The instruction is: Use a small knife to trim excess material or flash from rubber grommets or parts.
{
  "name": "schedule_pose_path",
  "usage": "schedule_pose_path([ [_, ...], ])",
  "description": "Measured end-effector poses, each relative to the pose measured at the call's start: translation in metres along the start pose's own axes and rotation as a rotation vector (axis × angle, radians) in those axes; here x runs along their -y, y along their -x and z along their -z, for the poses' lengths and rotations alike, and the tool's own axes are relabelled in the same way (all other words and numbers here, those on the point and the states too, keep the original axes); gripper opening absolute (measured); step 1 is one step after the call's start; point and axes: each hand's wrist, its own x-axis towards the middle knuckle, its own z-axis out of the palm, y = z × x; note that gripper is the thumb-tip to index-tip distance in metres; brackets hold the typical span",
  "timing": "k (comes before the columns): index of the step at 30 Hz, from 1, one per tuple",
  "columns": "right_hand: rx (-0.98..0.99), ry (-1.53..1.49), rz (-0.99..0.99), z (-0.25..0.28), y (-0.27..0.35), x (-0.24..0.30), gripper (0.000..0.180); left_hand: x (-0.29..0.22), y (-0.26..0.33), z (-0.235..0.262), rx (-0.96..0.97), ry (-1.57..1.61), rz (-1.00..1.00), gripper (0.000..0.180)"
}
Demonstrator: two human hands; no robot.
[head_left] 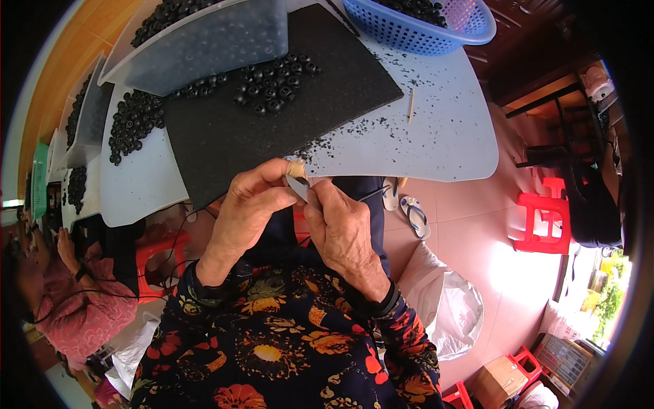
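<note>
In front of my body, just off the table's near edge, my two hands meet. My left hand (253, 198) is closed, pinching a small black rubber-like part (302, 180) between thumb and index finger; most of it is hidden. A tan wrap (296, 168) covers that index fingertip. My right hand (344, 235) is closed round a small knife, whose grey blade (298, 188) lies against the black part. A thin dark rod sticks out on the right hand's far side. Beyond my hands, a pile of black ring-shaped parts (272, 83) rests on a dark mat (252, 140).
A translucent bin (197, 58) of black parts stands on the white table (436, 153), with a loose heap (133, 123) beside it. A blue basket (419, 31) sits at the back right. Black scraps and a thin stick (411, 107) lie nearby. Another person (88, 307) sits at left.
</note>
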Motion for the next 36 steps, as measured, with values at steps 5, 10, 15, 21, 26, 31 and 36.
schedule_pose_path([
  [5, 0.017, 0.013, -0.01, -0.001, 0.0, -0.002, 0.018, -0.003, 0.0, -0.002, 0.005, -0.03, 0.017, 0.028],
  [10, 0.008, 0.037, -0.076, -0.004, 0.001, 0.006, 0.016, -0.01, 0.005, -0.009, -0.056, -0.055, 0.05, 0.028],
  [15, 0.112, 0.082, -0.291, -0.009, 0.009, -0.01, 0.011, -0.036, 0.029, -0.028, -0.061, -0.582, 0.154, 0.026],
  [21, -0.028, -0.468, -0.278, -0.015, 0.013, -0.004, 0.021, -0.015, 0.015, -0.014, -0.076, -0.159, 0.003, 0.012],
  [26, 0.054, -0.691, -0.452, 0.003, 0.012, 0.011, 0.028, -0.014, 0.015, -0.008, -0.056, -0.179, 0.052, 0.015],
  [31, 0.002, -0.72, -0.354, 0.002, 0.008, 0.019, 0.02, -0.008, 0.014, -0.008, -0.083, -0.199, 0.095, 0.017],
  [36, 0.028, -0.816, -0.485, 0.002, 0.007, 0.008, 0.018, -0.013, 0.011, -0.011, -0.065, -0.393, 0.125, 0.02],
])
